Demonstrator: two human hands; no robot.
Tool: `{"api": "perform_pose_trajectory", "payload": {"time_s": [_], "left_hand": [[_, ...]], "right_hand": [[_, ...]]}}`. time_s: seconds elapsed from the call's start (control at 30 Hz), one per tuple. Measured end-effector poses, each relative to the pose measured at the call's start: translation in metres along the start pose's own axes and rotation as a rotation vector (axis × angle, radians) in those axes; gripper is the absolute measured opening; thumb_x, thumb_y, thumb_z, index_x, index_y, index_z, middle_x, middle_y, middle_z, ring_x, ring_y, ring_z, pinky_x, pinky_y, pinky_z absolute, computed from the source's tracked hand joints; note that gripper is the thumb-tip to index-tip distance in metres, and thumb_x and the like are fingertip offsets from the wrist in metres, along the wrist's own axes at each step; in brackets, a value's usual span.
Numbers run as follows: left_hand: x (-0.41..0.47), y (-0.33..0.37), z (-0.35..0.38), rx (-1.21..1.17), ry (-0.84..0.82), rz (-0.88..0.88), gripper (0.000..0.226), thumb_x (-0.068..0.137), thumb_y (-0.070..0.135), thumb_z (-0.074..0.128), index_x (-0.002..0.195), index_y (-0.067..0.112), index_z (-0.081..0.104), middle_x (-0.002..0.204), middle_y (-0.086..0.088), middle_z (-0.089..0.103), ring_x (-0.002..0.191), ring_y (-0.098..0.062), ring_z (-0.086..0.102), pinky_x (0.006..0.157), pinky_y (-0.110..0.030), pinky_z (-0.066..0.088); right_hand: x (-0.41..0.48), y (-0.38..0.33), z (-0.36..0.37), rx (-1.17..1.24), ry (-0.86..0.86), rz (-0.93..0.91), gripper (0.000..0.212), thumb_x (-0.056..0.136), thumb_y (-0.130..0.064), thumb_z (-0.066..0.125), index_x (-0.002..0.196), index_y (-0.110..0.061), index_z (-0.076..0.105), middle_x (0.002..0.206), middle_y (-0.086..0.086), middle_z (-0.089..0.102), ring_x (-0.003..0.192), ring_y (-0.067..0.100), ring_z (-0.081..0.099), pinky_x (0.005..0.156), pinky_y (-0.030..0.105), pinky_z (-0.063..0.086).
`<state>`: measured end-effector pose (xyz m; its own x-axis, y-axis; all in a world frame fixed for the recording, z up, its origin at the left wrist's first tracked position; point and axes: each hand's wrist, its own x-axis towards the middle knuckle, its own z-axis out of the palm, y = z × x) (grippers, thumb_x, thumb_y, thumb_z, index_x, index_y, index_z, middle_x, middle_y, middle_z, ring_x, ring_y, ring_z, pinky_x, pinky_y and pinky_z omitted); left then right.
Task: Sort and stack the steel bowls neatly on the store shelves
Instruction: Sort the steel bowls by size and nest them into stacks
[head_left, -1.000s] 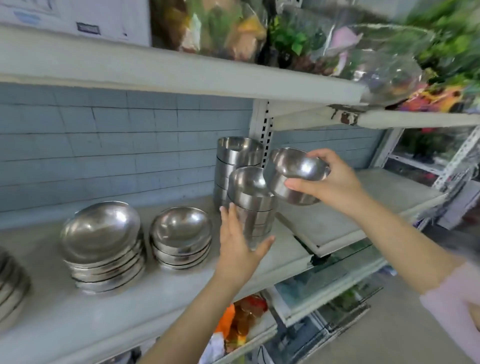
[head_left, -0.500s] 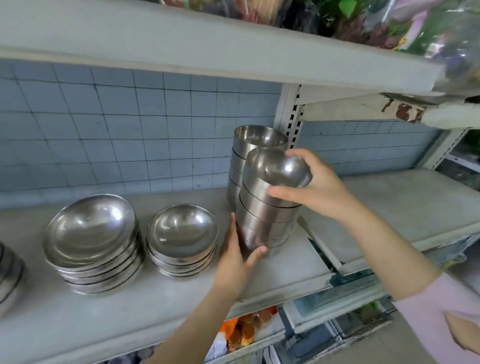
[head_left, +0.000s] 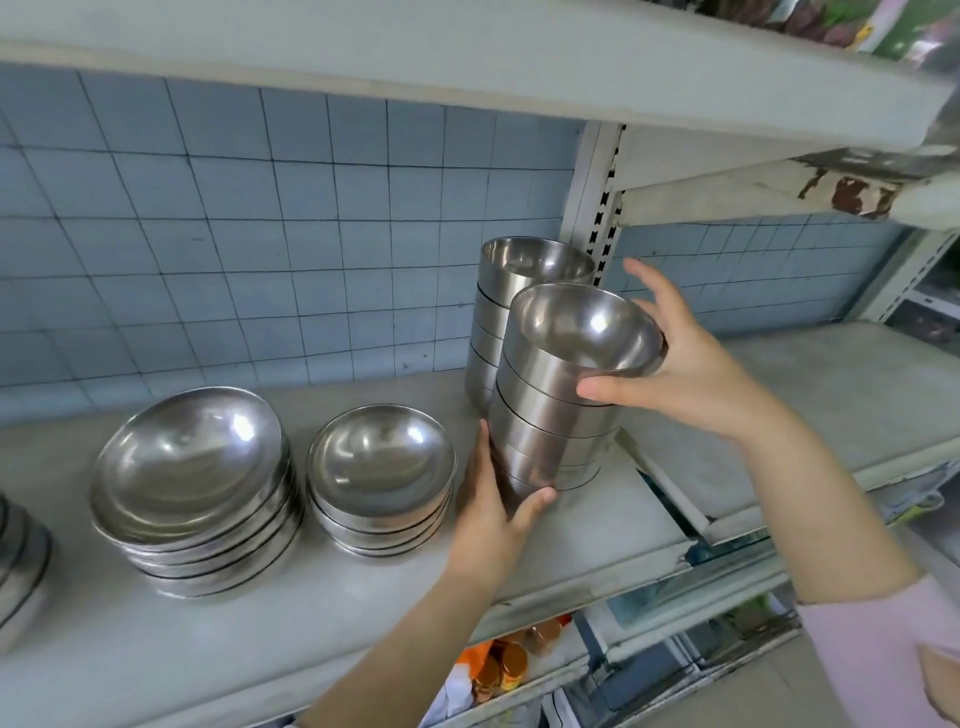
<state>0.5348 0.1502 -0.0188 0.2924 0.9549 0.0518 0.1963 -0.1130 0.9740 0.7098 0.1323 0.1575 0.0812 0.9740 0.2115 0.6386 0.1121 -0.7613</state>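
1. Four piles of steel bowls stand in full view on the grey shelf (head_left: 363, 613), and a bit of a fifth pile (head_left: 21, 566) peeks in at the left edge.
2. The front tall pile (head_left: 558, 415) stands near the right end of the shelf. Its bowls are deep and sit one inside the other.
3. The top bowl (head_left: 582, 332) sits on this pile. It leans a little to the right.
4. The right hand (head_left: 685, 364) holds the top bowl. Its thumb presses the near side and its fingers (head_left: 654, 296) curl round the far side, so the hand is closed on the bowl.
5. The left hand (head_left: 493, 504) hugs the bottom of the same pile. Its palm lies flat on the left side and its thumb touches the front, low down.
6. The back tall pile (head_left: 498, 312) stands just behind, close to the blue tiled wall (head_left: 260, 234) and a white post (head_left: 592, 197) with slots.
7. To the left sits a pile of small flat bowls (head_left: 382, 467), and further left a pile of big flat bowls (head_left: 192, 483). The two piles are just beside each other.
8. Another shelf (head_left: 467, 52) runs above.
9. A pink sleeve (head_left: 883, 649) covers the right arm near the bottom right corner.
10. Below the shelf there are orange things (head_left: 498, 665), too blurry to tell.
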Motion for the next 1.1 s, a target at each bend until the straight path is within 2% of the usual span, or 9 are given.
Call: {"api": "perform_pose_trajectory", "payload": {"time_s": [0.1,0.2,0.33,0.4,0.53,0.67,0.8,0.97,1.1], "left_hand": [[-0.001,0.001,-0.001,-0.006,-0.001,0.003,0.101,0.082,0.05,0.069,0.137,0.064,-0.015,0.159,0.017,0.019,0.145,-0.01,0.021,0.114,-0.029,0.023],[-0.001,0.0,-0.002,-0.034,0.001,0.004,0.102,0.081,0.05,0.07,0.14,0.061,-0.012,0.158,0.02,0.016,0.145,-0.007,0.019,0.11,-0.024,0.022],[-0.001,-0.001,-0.001,-0.061,0.003,0.011,0.103,0.08,0.048,0.071,0.143,0.058,-0.01,0.157,0.022,0.017,0.141,-0.002,0.021,0.108,-0.024,0.023],[-0.001,0.0,0.001,-0.056,0.015,0.014,0.103,0.08,0.048,0.071,0.144,0.056,-0.009,0.155,0.023,0.019,0.138,0.001,0.023,0.106,-0.022,0.024],[-0.001,0.0,0.003,-0.053,0.038,0.018,0.101,0.079,0.052,0.069,0.148,0.05,-0.005,0.152,0.026,0.021,0.138,0.003,0.024,0.105,-0.019,0.024],[0.0,0.003,0.004,-0.101,0.059,0.016,0.099,0.074,0.06,0.063,0.151,0.045,0.003,0.156,0.022,0.022,0.14,0.004,0.024,0.11,-0.02,0.022],[0.002,0.002,0.001,-0.194,0.072,0.025,0.093,0.076,0.05,0.074,0.15,0.041,0.018,0.153,0.014,0.035,0.138,-0.001,0.035,0.117,-0.037,0.031],[-0.005,0.005,-0.001,-0.184,0.041,0.079,0.089,0.074,0.047,0.073,0.149,0.04,0.025,0.148,0.016,0.042,0.134,-0.002,0.042,0.113,-0.037,0.038],[-0.008,0.009,0.013,-0.16,0.03,0.122,0.091,0.071,0.049,0.076,0.147,0.041,0.028,0.146,0.02,0.043,0.13,0.001,0.045,0.109,-0.034,0.042]], "right_hand": [[0.001,0.001,0.0,0.022,-0.012,-0.009,0.125,0.043,-0.058,0.092,0.145,-0.061,0.018,0.141,-0.017,0.049,0.127,0.001,0.051,0.112,0.03,0.037],[-0.004,0.013,0.006,0.275,0.038,-0.005,0.119,0.045,-0.069,0.086,0.144,-0.058,0.02,0.143,-0.01,0.05,0.128,0.002,0.053,0.107,0.026,0.041],[-0.011,0.034,0.019,0.55,0.152,0.088,0.088,0.051,-0.093,0.061,0.128,-0.055,0.045,0.137,-0.012,0.058,0.128,0.009,0.055,0.107,0.036,0.044],[-0.013,0.041,0.024,0.639,0.154,0.141,0.074,0.064,-0.09,0.048,0.125,-0.049,0.054,0.135,-0.013,0.062,0.123,0.007,0.059,0.105,0.038,0.046],[-0.011,0.07,0.04,0.812,0.121,0.359,0.064,0.091,-0.068,0.021,0.137,-0.033,0.05,0.143,-0.001,0.057,0.12,0.019,0.059,0.103,0.044,0.044],[-0.015,0.085,0.065,0.836,0.06,0.468,0.063,0.077,-0.076,0.036,0.125,-0.042,0.057,0.136,-0.008,0.062,0.111,0.011,0.062,0.081,0.036,0.048],[-0.02,0.091,0.073,0.851,0.099,0.462,0.07,0.074,-0.083,0.049,0.134,-0.047,0.053,0.137,-0.013,0.061,0.123,0.01,0.058,0.084,0.039,0.05],[-0.036,0.091,0.072,0.875,0.176,0.487,0.097,0.053,-0.093,0.058,0.138,-0.045,0.049,0.141,-0.011,0.057,0.127,0.014,0.054,0.102,0.05,0.046],[-0.053,0.092,0.055,0.853,0.218,0.481,0.084,0.065,-0.078,0.046,0.14,-0.041,0.047,0.144,-0.007,0.054,0.13,0.017,0.051,0.108,0.055,0.041]]}}
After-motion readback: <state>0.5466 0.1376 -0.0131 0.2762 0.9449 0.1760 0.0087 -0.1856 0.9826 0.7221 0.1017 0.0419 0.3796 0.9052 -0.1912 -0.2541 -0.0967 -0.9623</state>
